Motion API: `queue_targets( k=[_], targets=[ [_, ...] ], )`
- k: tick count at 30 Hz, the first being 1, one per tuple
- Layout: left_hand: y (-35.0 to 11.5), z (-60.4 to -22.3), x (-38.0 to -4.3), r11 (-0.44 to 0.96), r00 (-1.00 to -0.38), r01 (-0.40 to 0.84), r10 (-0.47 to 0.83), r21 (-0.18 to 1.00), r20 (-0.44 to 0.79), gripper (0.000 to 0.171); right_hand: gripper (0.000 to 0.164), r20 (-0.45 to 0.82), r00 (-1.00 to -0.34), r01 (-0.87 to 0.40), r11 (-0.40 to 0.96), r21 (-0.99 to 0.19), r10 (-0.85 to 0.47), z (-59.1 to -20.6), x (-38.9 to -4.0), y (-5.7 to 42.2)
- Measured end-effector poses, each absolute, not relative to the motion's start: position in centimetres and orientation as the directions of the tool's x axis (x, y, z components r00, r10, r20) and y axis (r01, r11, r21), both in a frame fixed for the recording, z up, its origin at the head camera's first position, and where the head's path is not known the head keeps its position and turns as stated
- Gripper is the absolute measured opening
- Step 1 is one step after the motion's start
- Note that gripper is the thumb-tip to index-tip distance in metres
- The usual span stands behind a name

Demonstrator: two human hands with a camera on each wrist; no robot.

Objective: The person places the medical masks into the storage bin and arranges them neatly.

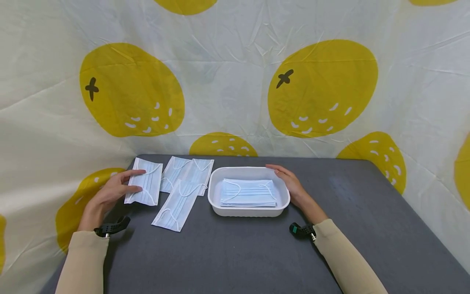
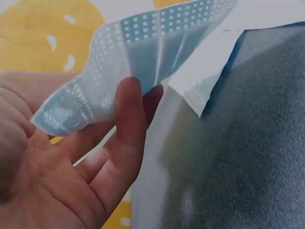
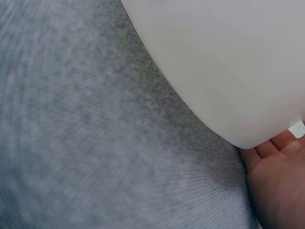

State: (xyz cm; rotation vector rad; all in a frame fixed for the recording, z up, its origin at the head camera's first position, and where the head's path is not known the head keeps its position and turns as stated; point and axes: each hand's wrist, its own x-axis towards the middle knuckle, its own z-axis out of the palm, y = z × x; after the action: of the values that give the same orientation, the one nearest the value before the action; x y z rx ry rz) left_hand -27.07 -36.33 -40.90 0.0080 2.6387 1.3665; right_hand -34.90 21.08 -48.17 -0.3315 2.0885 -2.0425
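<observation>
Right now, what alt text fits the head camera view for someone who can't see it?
A person's left hand pinches a face mask beside loose masks on a gray table; the right hand touches a white tub holding stacked masks.

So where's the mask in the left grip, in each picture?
Head view: the mask is left of centre, leftmost of the masks.
Left wrist view: it's big, bent and sloping across the top, with yellow cloth behind its left end.
Right wrist view: it's not there.
Shared landmark: the gray table shows in all three views.
</observation>
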Motion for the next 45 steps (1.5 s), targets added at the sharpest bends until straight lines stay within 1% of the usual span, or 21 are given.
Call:
queue_targets(
  k=[7, 13, 20, 28, 38, 45],
  targets=[
    [-35.5, -39.8, -27.0, 0.554, -0.995, 0.009, 0.088, 0.833, -0.048, 0.076, 0.044, 0.022, -0.954, -0.031, 0.024, -0.999, -0.298, -48.1, -34.9, 21.1],
    [-34.4, -38.9, -27.2, 0.539, -0.996, 0.058, 0.085, 0.84, 0.014, 0.074, 0.045, 0.02, -0.953, -0.028, 0.022, -0.999, -0.301, -48.1, -35.0, 21.2],
    [-32.7, -37.9, -27.2, 0.537, -0.996, 0.062, 0.09, 0.841, 0.016, 0.072, 0.044, 0.01, -0.955, -0.018, 0.025, -1.0, -0.296, -48.1, -34.9, 21.2],
    [-30.3, -36.7, -27.0, 0.444, -0.989, 0.105, 0.138, 0.89, 0.048, 0.069, 0.044, 0.008, -0.955, -0.016, 0.025, -1.0, -0.295, -48.1, -34.9, 21.1],
    [-27.1, -36.5, -27.1, 0.358, -0.979, 0.156, 0.178, 0.92, 0.097, 0.067, 0.044, 0.013, -0.957, -0.021, 0.024, -0.999, -0.289, -48.2, -34.9, 21.2],
    [-25.2, -36.8, -27.4, 0.354, -0.98, 0.131, 0.187, 0.926, 0.067, 0.068, 0.043, 0.006, -0.957, -0.013, 0.02, -1.0, -0.29, -48.0, -34.8, 21.2]
  ],
)
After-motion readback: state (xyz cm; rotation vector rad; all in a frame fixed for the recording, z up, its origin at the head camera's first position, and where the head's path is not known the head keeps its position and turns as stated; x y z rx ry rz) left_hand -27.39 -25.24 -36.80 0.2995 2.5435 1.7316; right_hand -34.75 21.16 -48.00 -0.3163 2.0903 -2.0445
